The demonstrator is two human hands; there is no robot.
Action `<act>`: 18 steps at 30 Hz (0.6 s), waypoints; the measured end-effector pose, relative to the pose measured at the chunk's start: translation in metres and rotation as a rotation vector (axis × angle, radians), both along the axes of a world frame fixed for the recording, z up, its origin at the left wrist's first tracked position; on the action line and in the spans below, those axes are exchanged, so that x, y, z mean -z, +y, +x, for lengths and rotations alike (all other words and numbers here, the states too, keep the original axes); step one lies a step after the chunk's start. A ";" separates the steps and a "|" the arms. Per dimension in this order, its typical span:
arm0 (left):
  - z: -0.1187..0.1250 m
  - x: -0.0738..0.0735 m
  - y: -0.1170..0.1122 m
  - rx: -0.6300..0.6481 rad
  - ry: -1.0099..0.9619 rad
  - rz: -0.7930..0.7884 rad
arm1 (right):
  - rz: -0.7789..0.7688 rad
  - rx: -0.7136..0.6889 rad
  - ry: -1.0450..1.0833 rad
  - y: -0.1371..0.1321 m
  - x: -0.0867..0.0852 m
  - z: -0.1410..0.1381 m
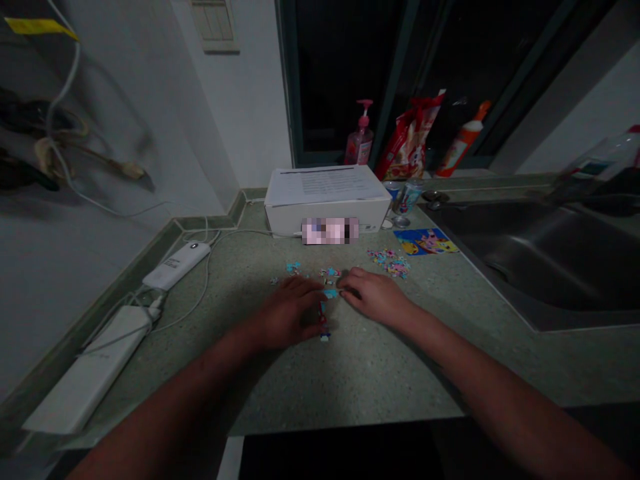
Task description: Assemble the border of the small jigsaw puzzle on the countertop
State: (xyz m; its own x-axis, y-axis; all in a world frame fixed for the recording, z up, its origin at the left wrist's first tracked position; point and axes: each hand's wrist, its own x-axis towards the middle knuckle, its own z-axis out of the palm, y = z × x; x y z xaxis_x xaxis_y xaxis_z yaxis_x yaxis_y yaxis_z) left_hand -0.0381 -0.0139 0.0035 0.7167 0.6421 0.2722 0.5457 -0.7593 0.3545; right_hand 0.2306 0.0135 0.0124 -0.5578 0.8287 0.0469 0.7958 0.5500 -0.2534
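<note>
My left hand (294, 312) rests on the counter with thumb and fingers apart, beside a narrow upright strip of joined jigsaw pieces (323, 320). Its thumb touches the strip near the lower end. At the strip's top lies a light blue jigsaw piece (331, 293), between both hands. My right hand (374, 293) has its fingers curled and thumb drawn in close to that piece; whatever is in the pinch is too small to make out. Loose pieces (330, 272) lie just beyond the hands, and a blue cluster (293, 267) sits beyond my left fingers.
A heap of jigsaw pieces (393, 263) lies right of centre, near a colourful picture card (425, 241). Behind stands a white box (325, 190) with a blurred pink item before it. The sink (550, 260) is at right; a power strip (95, 373) and cables lie left.
</note>
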 end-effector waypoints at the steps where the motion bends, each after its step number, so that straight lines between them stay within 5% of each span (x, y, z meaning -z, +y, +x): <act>1: 0.001 -0.001 -0.001 0.009 0.004 0.003 | -0.007 -0.006 -0.003 -0.001 0.001 -0.001; 4: 0.000 -0.001 0.000 -0.067 0.015 -0.009 | -0.025 -0.016 -0.002 -0.001 0.002 -0.002; 11: -0.015 -0.010 0.017 -0.549 0.139 -0.046 | 0.000 0.060 -0.042 0.003 0.002 0.004; 18: -0.015 -0.016 0.016 -0.555 0.201 -0.077 | -0.011 0.118 -0.065 0.009 -0.006 0.009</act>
State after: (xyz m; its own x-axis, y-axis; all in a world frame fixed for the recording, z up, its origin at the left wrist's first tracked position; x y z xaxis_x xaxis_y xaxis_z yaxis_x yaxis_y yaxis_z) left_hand -0.0531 0.0023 0.0197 0.3011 0.9479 0.1043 0.9156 -0.3179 0.2460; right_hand 0.2399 0.0221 0.0185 -0.4576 0.8891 0.0048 0.8698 0.4488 -0.2049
